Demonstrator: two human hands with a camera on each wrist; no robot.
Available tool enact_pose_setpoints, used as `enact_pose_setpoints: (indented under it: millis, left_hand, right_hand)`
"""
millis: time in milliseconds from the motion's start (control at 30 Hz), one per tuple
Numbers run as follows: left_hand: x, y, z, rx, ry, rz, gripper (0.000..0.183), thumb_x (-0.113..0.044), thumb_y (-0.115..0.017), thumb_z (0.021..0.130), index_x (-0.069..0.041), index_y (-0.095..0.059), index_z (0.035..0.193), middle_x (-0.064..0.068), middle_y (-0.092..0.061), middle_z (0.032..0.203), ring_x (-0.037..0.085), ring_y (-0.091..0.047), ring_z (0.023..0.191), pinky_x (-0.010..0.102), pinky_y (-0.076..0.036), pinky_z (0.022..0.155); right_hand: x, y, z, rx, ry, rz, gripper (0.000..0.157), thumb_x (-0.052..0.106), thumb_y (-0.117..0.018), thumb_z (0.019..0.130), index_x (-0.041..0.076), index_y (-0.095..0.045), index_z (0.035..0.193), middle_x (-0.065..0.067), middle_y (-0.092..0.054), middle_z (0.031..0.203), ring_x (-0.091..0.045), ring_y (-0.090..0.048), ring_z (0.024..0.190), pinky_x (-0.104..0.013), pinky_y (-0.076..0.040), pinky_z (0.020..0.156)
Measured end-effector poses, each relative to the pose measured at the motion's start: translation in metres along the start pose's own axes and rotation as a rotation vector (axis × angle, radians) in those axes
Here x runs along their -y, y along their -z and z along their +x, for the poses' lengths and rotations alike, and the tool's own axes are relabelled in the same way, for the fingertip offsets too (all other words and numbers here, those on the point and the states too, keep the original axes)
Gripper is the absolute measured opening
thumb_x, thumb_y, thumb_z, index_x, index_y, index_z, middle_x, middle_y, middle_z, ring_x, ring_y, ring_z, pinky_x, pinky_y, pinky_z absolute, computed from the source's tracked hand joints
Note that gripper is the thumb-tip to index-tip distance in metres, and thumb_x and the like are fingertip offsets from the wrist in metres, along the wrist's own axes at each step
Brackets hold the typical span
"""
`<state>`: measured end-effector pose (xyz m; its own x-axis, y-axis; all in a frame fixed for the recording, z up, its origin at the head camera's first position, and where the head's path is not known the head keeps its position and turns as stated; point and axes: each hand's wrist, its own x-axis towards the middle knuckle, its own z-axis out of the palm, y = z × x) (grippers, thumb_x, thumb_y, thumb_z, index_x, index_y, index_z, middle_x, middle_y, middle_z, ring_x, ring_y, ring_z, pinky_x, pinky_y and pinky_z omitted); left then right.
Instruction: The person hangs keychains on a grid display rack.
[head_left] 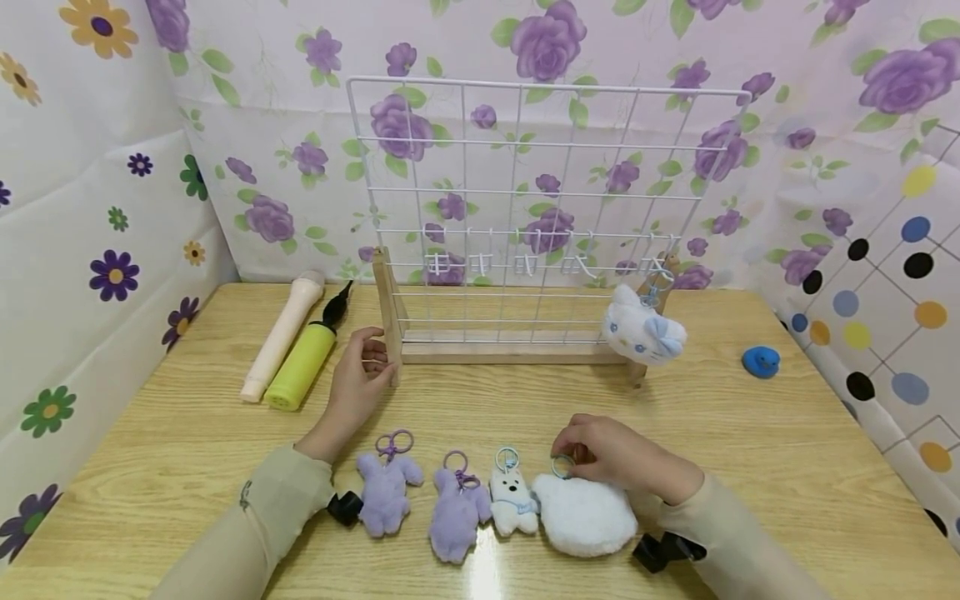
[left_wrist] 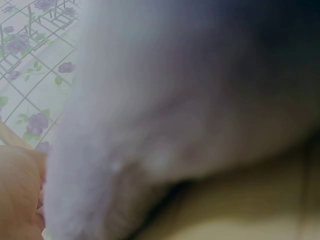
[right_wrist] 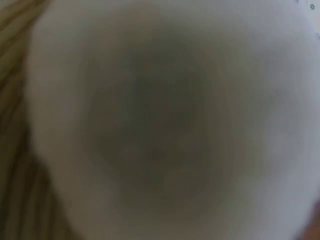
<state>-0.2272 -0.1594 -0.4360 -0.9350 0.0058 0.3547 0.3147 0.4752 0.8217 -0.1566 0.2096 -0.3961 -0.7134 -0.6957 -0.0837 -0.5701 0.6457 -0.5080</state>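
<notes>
My left hand [head_left: 358, 379] grips the left wooden leg [head_left: 388, 317] of a white wire grid rack [head_left: 517, 193], thumb at its front edge. With thumb and fingers, my right hand [head_left: 611, 450] pinches the blue ring of a white plush keychain [head_left: 585, 515], which lies on the table. This plush fills the right wrist view as a white blur [right_wrist: 165, 125]. To its left lie a small white dog keychain [head_left: 513, 504] and two purple plush keychains [head_left: 386, 496]. One blurred purple plush [left_wrist: 130, 110] covers most of the left wrist view.
A white cat-head plush [head_left: 643, 327] with a blue bow hangs at the rack's right end. Several white hooks [head_left: 525, 265] line the grid. At the left lie a yellow-green pump [head_left: 303, 365] and a pale tube [head_left: 281, 337]; a blue toy duck [head_left: 761, 362] sits at the right.
</notes>
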Motion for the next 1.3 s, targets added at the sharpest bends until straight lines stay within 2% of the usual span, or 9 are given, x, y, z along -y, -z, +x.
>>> enact_pose_setpoints:
  millis: [233, 367, 700, 900, 1033, 1300]
  left_hand:
    - [0.0001, -0.0002, 0.0001, -0.014, -0.017, 0.016, 0.053, 0.007, -0.066, 0.084, 0.0, -0.042, 0.13, 0.021, -0.057, 0.109, 0.031, -0.06, 0.094, 0.019, -0.052, 0.075]
    - [-0.0008, 0.0005, 0.0003, -0.011, -0.004, 0.016, 0.053, 0.007, -0.066, 0.084, 0.0, -0.042, 0.13, 0.021, -0.057, 0.109, 0.031, -0.06, 0.094, 0.025, -0.054, 0.077]
    - [-0.0006, 0.0003, 0.0, -0.007, 0.002, 0.015, 0.053, 0.007, -0.066, 0.084, 0.0, -0.042, 0.13, 0.021, -0.057, 0.109, 0.031, -0.06, 0.094, 0.032, -0.055, 0.078]
    - [-0.0009, 0.0003, 0.0, -0.008, 0.004, 0.014, 0.053, 0.007, -0.066, 0.084, 0.0, -0.042, 0.13, 0.021, -0.057, 0.109, 0.031, -0.06, 0.094, 0.029, -0.054, 0.077]
    - [-0.0006, 0.0, 0.0003, -0.007, 0.007, 0.015, 0.053, 0.006, -0.066, 0.084, -0.001, -0.042, 0.131, 0.021, -0.057, 0.109, 0.031, -0.06, 0.094, 0.028, -0.054, 0.077]
    - [-0.0011, -0.0007, 0.0003, -0.005, 0.012, 0.017, 0.053, 0.006, -0.066, 0.084, -0.001, -0.042, 0.131, 0.021, -0.057, 0.11, 0.03, -0.06, 0.095, 0.035, -0.055, 0.079]
  right_hand:
    - [0.0006, -0.0005, 0.0009, -0.014, -0.017, -0.01, 0.018, 0.01, -0.072, 0.084, 0.01, -0.068, 0.101, 0.002, -0.058, 0.088, -0.003, -0.053, 0.074, -0.017, -0.047, 0.065]
    - [0.0005, -0.0015, 0.0028, -0.027, -0.033, -0.028, 0.017, 0.01, -0.074, 0.083, 0.01, -0.066, 0.099, 0.003, -0.057, 0.085, -0.002, -0.052, 0.073, -0.017, -0.046, 0.064]
    - [0.0036, -0.0037, 0.0044, -0.042, -0.062, -0.051, 0.018, 0.01, -0.077, 0.08, 0.01, -0.063, 0.092, 0.003, -0.054, 0.082, -0.003, -0.048, 0.07, -0.017, -0.044, 0.061]
    - [0.0026, -0.0037, 0.0037, -0.048, -0.063, -0.052, 0.02, 0.009, -0.077, 0.079, 0.012, -0.061, 0.091, 0.004, -0.053, 0.08, -0.002, -0.045, 0.069, -0.017, -0.042, 0.06]
    - [0.0014, -0.0032, 0.0033, -0.047, -0.055, -0.029, 0.019, 0.007, -0.075, 0.08, 0.013, -0.06, 0.091, 0.005, -0.055, 0.079, -0.002, -0.047, 0.069, -0.017, -0.042, 0.06]
    - [0.003, -0.0009, 0.001, -0.006, -0.072, 0.085, 0.015, 0.007, -0.071, 0.085, 0.015, -0.061, 0.092, 0.007, -0.058, 0.078, -0.001, -0.049, 0.068, -0.018, -0.046, 0.061]
